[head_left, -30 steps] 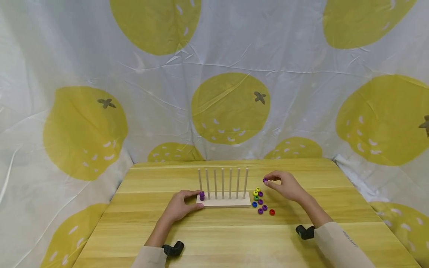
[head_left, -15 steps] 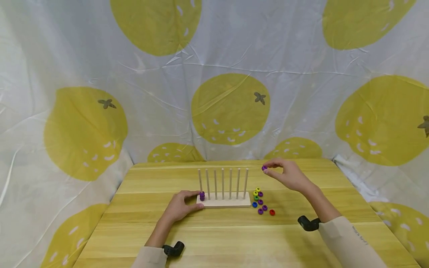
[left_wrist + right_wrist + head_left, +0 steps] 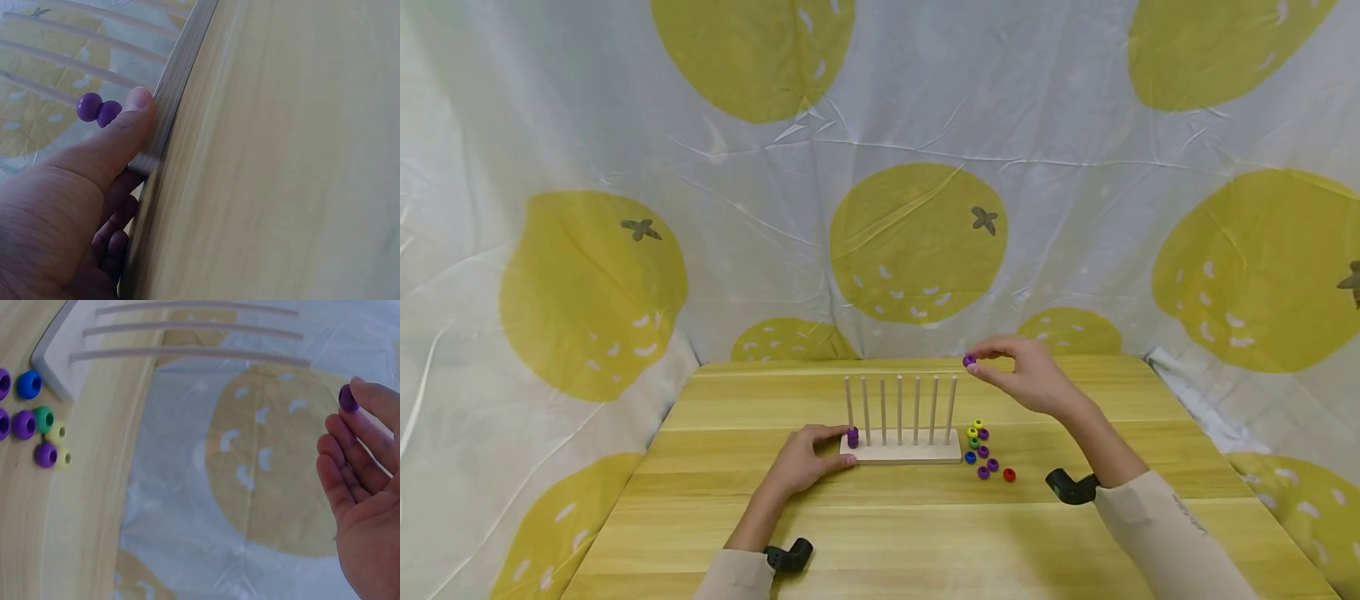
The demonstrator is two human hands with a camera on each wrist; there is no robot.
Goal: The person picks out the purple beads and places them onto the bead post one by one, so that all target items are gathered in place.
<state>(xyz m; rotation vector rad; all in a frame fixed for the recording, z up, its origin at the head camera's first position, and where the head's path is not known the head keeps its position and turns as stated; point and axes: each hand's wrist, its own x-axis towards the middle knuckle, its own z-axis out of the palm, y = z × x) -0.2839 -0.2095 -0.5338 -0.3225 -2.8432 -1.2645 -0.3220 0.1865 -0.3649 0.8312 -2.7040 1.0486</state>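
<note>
A pale wooden peg board [image 3: 902, 454] with a row of several upright pegs stands on the table. Two purple beads [image 3: 852, 437] are stacked low on its leftmost peg. My left hand [image 3: 802, 460] grips the board's left end, thumb along the front edge, as the left wrist view also shows. Between thumb and index finger, my right hand [image 3: 1033, 375] pinches a purple bead [image 3: 969, 361]. That bead is raised to about the height of the peg tops, just right of the rightmost peg. In the right wrist view the held bead [image 3: 347, 398] sits at the fingertips.
Loose beads lie right of the board: a blue bead [image 3: 971, 457], a green bead [image 3: 974, 443], a red bead [image 3: 1010, 475], two yellow ones and several purple ones. A lemon-patterned cloth [image 3: 917, 242] hangs behind the wooden table [image 3: 925, 533].
My right hand has lifted the purple bead from above the loose beads, then carried it left toward the pegs. My left hand has stayed on the board.
</note>
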